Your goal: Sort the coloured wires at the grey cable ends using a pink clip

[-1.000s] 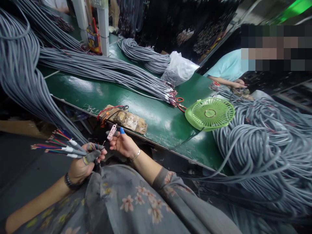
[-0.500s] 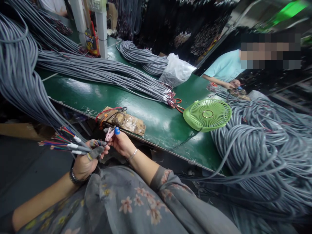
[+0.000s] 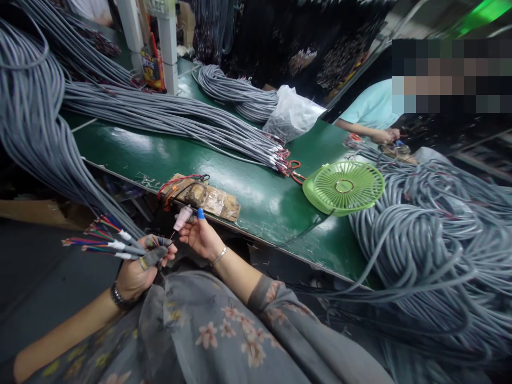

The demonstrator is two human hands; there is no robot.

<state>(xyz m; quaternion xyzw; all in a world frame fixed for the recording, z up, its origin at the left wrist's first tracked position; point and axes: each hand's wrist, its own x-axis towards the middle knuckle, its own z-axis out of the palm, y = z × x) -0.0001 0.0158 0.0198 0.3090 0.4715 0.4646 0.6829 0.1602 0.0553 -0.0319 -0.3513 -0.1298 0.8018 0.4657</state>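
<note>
grey cables with coloured wire ends [image 3: 116, 244], lower left, are clasped in the grip of the left hand [image 3: 136, 269]; a small pink tool [image 3: 183, 217] is pinched by the right hand [image 3: 203, 239] alongside.

Person's left hand [image 3: 138, 269] is clamped round a few grey cable ends with stripped coloured wires [image 3: 114, 244], fingers [image 3: 152, 257] wrapped in grey tape. Right hand [image 3: 202, 237] pinches a small pink clip tool [image 3: 183, 217] just beside those wires. Up on the shiny green worktop [image 3: 256, 200]: a taped brown cardboard block [image 3: 208, 197], a long grey cable bundle [image 3: 172, 120], and a round green plastic fan [image 3: 344, 186].
</note>
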